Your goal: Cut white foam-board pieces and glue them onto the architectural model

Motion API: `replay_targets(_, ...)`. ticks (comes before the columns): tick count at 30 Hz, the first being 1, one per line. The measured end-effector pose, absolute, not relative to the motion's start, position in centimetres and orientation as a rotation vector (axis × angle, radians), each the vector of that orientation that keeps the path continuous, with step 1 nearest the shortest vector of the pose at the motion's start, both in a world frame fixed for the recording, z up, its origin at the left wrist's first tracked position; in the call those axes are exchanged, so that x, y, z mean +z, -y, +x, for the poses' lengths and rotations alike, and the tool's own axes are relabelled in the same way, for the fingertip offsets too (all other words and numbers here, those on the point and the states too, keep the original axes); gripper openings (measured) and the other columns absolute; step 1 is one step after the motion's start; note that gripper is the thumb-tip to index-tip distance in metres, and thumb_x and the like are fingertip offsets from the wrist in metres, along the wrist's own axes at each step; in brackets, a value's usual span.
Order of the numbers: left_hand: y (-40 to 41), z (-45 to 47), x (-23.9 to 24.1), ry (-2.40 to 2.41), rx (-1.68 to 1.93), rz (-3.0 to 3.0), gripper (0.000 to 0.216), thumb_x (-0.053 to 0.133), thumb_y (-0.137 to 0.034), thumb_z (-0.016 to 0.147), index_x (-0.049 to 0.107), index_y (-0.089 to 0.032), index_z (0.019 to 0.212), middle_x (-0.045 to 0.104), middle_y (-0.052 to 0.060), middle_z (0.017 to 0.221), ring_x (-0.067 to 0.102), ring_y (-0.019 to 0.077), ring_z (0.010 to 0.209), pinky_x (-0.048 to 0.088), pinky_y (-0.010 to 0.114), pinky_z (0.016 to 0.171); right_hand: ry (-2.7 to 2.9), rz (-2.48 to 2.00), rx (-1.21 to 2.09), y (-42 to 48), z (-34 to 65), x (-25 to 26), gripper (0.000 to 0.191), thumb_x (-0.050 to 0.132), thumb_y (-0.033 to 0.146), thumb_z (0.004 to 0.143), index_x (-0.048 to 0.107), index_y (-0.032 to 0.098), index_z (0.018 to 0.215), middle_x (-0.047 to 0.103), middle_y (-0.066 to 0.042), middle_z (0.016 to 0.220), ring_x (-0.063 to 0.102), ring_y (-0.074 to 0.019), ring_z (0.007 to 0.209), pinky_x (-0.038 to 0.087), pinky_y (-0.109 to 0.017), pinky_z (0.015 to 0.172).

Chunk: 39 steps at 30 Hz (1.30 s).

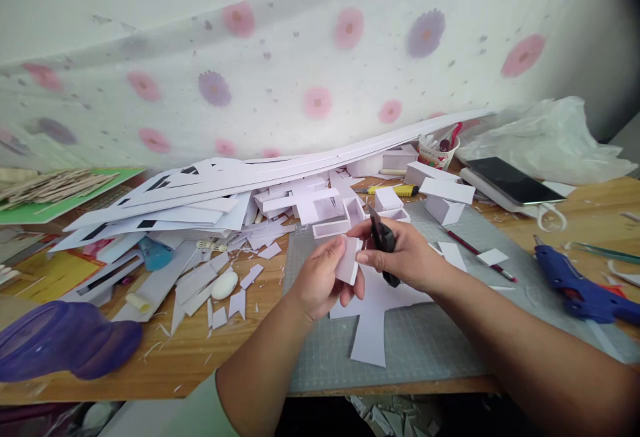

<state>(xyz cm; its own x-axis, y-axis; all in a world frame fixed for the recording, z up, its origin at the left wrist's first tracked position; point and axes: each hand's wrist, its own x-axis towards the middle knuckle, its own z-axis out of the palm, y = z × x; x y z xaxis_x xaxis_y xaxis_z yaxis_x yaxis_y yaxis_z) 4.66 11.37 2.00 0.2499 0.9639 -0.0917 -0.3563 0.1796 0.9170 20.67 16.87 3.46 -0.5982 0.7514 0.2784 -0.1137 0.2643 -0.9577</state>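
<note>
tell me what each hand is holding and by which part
The left hand pinches a small white piece by its left side. The right hand grips a black cutter around its handle, tip up.

A white cut-out foam sheet [371, 334] lies on the grey gridded cutting mat [435, 347]. A blue plastic glue gun [575, 287] lies to its right, a heap of white foam-board offcuts [300, 204] behind-left, and a flat black phone [515, 182] behind-right.

The small piece [349, 260] in the left hand [317, 280] looks like smooth, matt white card. The knife [384, 240] in the right hand [410, 260] is dull black plastic. Beneath both hands, a matt grey mat [425, 337] lies on a smooth wooden table [210, 350]; right of them, a glue gun [575, 284] of glossy blue plastic
</note>
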Motion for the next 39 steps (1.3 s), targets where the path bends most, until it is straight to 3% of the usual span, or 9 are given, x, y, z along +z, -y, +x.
replay_targets(4,-11.2,4.4,2.0,-0.866,0.996,1.009,0.051,0.043,-0.066,0.086,0.055,-0.016,0.083,0.06,0.001,0.042,0.041,0.008,0.025,0.023,0.017,0.027,1.698,-0.591,1.479,-16.7,20.5,3.4,0.026,0.075,0.034,0.071,0.064,0.018,0.089,0.054,0.005,0.061,0.048,-0.0104,0.054,0.039,-0.024,0.051)
replay_targets(12,-11.3,4.7,1.6,-0.85,1.088,0.971,0.049,0.054,-0.067,0.08,0.053,-0.019,0.074,0.036,-0.01,0.035,0.021,0.0032,0.03,0.018,0.017,0.035,1.68,-0.576,1.539,-16.7,20.4,3.4,0.026,0.074,0.036,0.072,0.065,0.019,0.09,0.053,0.005,0.06,0.046,-0.0092,0.051,0.039,-0.023,0.047)
replay_targets(15,-11.3,4.9,1.6,-0.846,1.15,0.879,0.049,0.056,-0.068,0.077,0.053,-0.019,0.075,0.034,-0.011,0.036,0.019,0.0027,0.029,0.017,0.017,0.035,1.749,-0.568,1.434,-16.5,20.2,3.3,0.038,0.076,0.038,0.069,0.066,0.02,0.101,0.055,0.003,0.067,0.049,-0.0107,0.055,0.042,-0.024,0.05)
replay_targets(21,-11.5,5.5,1.9,-0.86,1.331,0.72,0.057,0.067,-0.072,0.063,0.051,-0.017,0.065,0.038,-0.009,0.039,0.027,0.0028,0.03,0.019,0.017,0.033,1.903,-0.504,1.036,-16.2,19.1,2.3,0.077,0.088,0.036,0.052,0.06,0.027,0.123,0.056,-0.007,0.106,0.055,-0.0231,0.093,0.049,-0.033,0.072)
replay_targets(26,-11.4,5.7,1.4,-0.862,1.23,0.714,0.061,0.059,-0.075,0.068,0.046,-0.017,0.056,0.031,-0.01,0.036,0.018,0.0015,0.026,0.012,0.017,0.03,1.988,-0.512,0.878,-16.0,18.8,1.9,0.067,0.082,0.026,0.061,0.056,0.027,0.122,0.055,-0.006,0.101,0.056,-0.0216,0.087,0.049,-0.034,0.072)
replay_targets(29,-11.4,5.7,1.1,-0.897,1.25,0.756,0.06,0.057,-0.075,0.07,0.046,-0.018,0.057,0.034,-0.008,0.038,0.023,0.0028,0.028,0.015,0.018,0.031,1.979,-0.527,0.819,-16.0,18.8,1.9,0.064,0.081,0.025,0.061,0.056,0.026,0.12,0.054,-0.005,0.098,0.055,-0.0218,0.085,0.049,-0.034,0.071)
replay_targets(34,-11.5,4.9,1.5,-0.984,1.349,0.949,0.046,0.064,-0.063,0.074,0.062,-0.017,0.082,0.057,-0.001,0.064,0.048,0.0091,0.049,0.035,0.019,0.042,1.924,-0.572,0.889,-16.2,19.2,2.2,0.062,0.079,0.029,0.059,0.059,0.025,0.118,0.054,-0.005,0.096,0.055,-0.0203,0.078,0.048,-0.035,0.068)
replay_targets(36,-11.6,4.2,1.9,-0.968,1.431,1.047,0.041,0.072,-0.053,0.072,0.063,-0.02,0.093,0.063,0.003,0.082,0.057,0.0128,0.067,0.044,0.021,0.056,1.883,-0.584,0.968,-16.4,19.5,2.4,0.059,0.078,0.034,0.061,0.061,0.023,0.116,0.055,-0.005,0.092,0.055,-0.0199,0.076,0.048,-0.034,0.067)
replay_targets(39,-11.7,3.4,2.3,-0.853,1.392,1.2,0.051,0.08,-0.045,0.066,0.062,-0.022,0.108,0.063,0.008,0.108,0.06,0.0209,0.094,0.05,0.028,0.077,1.817,-0.591,1.104,-16.7,19.9,2.6,0.056,0.076,0.038,0.063,0.062,0.022,0.115,0.057,-0.005,0.092,0.056,-0.0212,0.079,0.048,-0.035,0.069)
